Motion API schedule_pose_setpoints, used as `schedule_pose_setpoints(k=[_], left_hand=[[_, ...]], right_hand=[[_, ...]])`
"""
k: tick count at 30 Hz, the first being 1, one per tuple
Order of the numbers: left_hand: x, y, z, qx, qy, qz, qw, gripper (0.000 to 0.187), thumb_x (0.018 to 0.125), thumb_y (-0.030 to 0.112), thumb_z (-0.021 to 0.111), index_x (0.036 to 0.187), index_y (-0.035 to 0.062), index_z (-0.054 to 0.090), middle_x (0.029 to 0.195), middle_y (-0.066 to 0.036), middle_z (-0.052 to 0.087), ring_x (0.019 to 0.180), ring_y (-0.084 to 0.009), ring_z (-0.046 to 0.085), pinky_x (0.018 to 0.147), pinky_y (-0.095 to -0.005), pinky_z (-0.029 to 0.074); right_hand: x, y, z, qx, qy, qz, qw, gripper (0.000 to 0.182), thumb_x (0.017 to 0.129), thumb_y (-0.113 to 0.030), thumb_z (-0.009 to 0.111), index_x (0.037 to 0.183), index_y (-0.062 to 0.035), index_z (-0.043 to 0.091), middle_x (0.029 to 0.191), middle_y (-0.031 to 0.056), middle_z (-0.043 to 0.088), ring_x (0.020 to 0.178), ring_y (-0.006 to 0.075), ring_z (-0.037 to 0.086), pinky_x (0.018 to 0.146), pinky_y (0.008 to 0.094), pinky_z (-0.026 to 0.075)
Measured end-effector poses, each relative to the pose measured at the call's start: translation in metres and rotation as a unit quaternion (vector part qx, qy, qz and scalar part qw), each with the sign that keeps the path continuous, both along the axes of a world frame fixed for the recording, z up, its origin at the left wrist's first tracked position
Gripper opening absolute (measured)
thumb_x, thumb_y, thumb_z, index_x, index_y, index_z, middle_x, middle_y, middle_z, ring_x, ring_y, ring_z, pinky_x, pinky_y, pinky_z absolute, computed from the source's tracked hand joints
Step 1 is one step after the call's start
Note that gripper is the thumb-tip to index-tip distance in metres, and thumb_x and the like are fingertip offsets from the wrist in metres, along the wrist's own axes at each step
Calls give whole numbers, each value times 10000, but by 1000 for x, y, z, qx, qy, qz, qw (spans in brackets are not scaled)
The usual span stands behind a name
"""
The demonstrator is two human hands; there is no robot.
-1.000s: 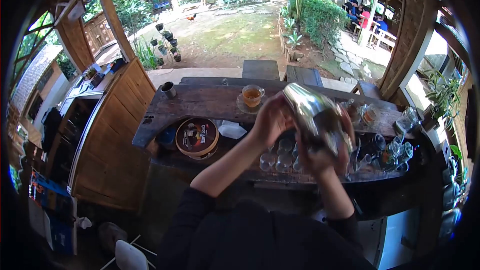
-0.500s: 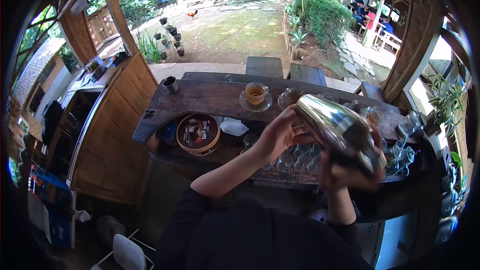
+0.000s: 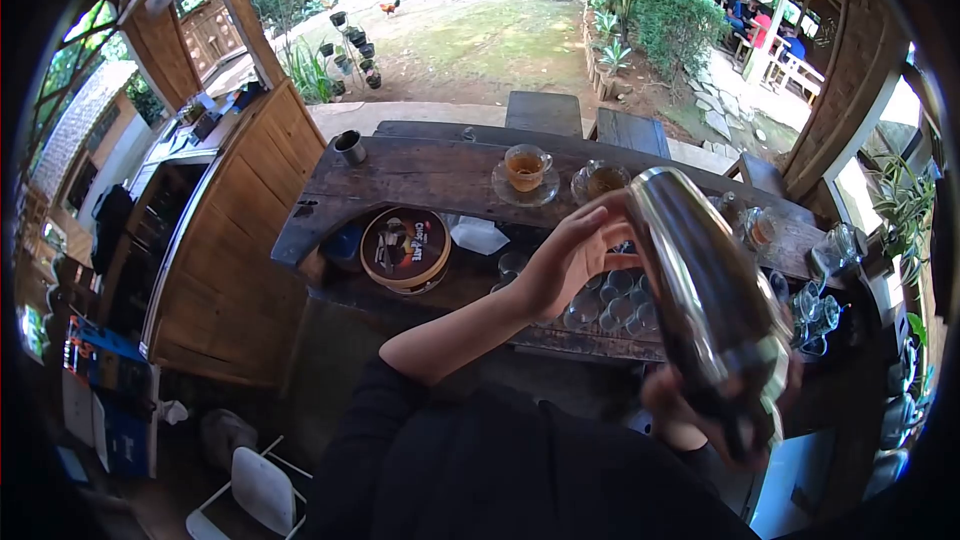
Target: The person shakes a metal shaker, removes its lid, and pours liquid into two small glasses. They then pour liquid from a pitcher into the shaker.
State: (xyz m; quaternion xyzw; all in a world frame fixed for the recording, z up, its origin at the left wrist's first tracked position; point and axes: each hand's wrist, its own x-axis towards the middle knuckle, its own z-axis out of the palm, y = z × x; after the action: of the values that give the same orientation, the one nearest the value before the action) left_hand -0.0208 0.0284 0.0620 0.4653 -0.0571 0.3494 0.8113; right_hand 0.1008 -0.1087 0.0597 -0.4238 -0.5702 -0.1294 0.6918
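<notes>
A large shiny metal vessel [image 3: 695,280], like a flask or shaker, is held tilted at the right of the middle, its bright flat end up and toward the bar. Against its upper end rests my left hand [image 3: 585,250], fingers curled along its side. My right hand [image 3: 685,405] grips the lower, darker end, blurred and partly hidden behind the vessel. Beyond it, on the wooden bar [image 3: 430,175], stand a glass cup of amber drink [image 3: 526,168] on a saucer and a second glass cup [image 3: 604,180].
A round tin [image 3: 405,248] and a white packet [image 3: 478,234] lie on the lower shelf, left of several upturned glasses [image 3: 612,305]. A metal cup [image 3: 349,147] stands at the bar's left end. Glass jars [image 3: 838,248] are at right. A folding chair [image 3: 262,488] is lower left.
The vessel has swung steeper, its lower end moving down and toward me with my right hand. My left hand stays at its upper end. The view has shifted slightly.
</notes>
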Motion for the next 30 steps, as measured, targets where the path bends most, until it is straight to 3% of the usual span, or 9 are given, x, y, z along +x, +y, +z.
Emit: schedule_pose_setpoints(k=[6, 9, 15, 17, 21, 22, 26, 28, 30], left_hand=[[20, 42, -52, -82, 54, -3, 995, 474, 997, 405, 444, 1333, 75, 501, 1323, -37, 564, 1262, -174, 496, 1088, -406, 337], [10, 17, -5, -27, 33, 22, 999, 489, 997, 418, 444, 1337, 71, 499, 1322, -43, 564, 1268, -180, 496, 1103, -408, 319], [23, 39, -45, -117, 9, -6, 993, 504, 997, 379, 439, 1366, 39, 482, 1364, -67, 544, 1280, -200, 482, 1096, -398, 326], [8, 16, -11, -27, -8, -3, 1000, 503, 991, 360, 482, 1374, 35, 454, 1358, -85, 542, 1296, -186, 477, 1119, -379, 310], [-6, -4, 5, 18, -50, 7, 999, 502, 992, 348, 486, 1366, 14, 458, 1342, -88, 553, 1289, -196, 486, 1102, -384, 330], [-2, 4, -2, 19, -50, 6, 999, 502, 992, 348, 486, 1366, 14, 458, 1342, -88, 553, 1289, -196, 486, 1102, -384, 330], [19, 42, -52, -9, 59, 37, 998, 562, 999, 382, 439, 1422, 14, 404, 1384, -109, 520, 1301, -223, 465, 1095, -423, 314], [9, 14, -23, -4, 34, 64, 997, 547, 1002, 364, 440, 1420, 13, 407, 1370, -110, 531, 1300, -226, 473, 1096, -422, 315], [-5, -2, 3, 39, -12, 66, 997, 551, 995, 361, 460, 1419, 13, 409, 1353, -109, 545, 1291, -224, 485, 1091, -424, 326]], right_hand=[[36, 48, -4, 109, -193, -96, 970, 925, 714, -150, 820, 1395, -175, 195, 1352, 317, 364, 1203, 458, 474, 959, 562, 470], [25, -17, 40, -239, 85, 289, 923, 933, 717, -162, 820, 1436, -170, 226, 1393, 258, 353, 1233, 428, 459, 963, 566, 468], [35, 43, 0, 59, -190, -141, 970, 920, 775, -213, 787, 1378, -82, 104, 1390, 321, 302, 1254, 422, 410, 1078, 521, 340], [47, 13, -5, -75, -247, -64, 964, 909, 794, -248, 770, 1392, -69, 109, 1407, 332, 274, 1299, 388, 385, 1122, 526, 274], [24, 10, -3, 202, -174, -152, 952, 769, 816, -495, 685, 1336, 4, 416, 1332, 239, 450, 1125, 294, 572, 913, 416, 501], [-4, -16, 30, -110, -87, -69, 988, 761, 839, -441, 691, 1364, 3, 366, 1358, 243, 418, 1145, 328, 558, 950, 431, 482], [36, 60, -38, 95, -170, -155, 968, 887, 798, -268, 761, 1445, -65, 188, 1422, 231, 314, 1315, 359, 397, 1040, 425, 425], [38, 4, -33, -119, -55, -28, 991, 1017, 826, -344, 722, 1455, 24, 12, 1366, 301, 333, 1250, 390, 443, 1019, 449, 432], [13, 1, 11, 148, -122, 4, 981, 1012, 840, -408, 673, 1453, 19, -10, 1354, 319, 335, 1239, 397, 455, 1005, 492, 436]])
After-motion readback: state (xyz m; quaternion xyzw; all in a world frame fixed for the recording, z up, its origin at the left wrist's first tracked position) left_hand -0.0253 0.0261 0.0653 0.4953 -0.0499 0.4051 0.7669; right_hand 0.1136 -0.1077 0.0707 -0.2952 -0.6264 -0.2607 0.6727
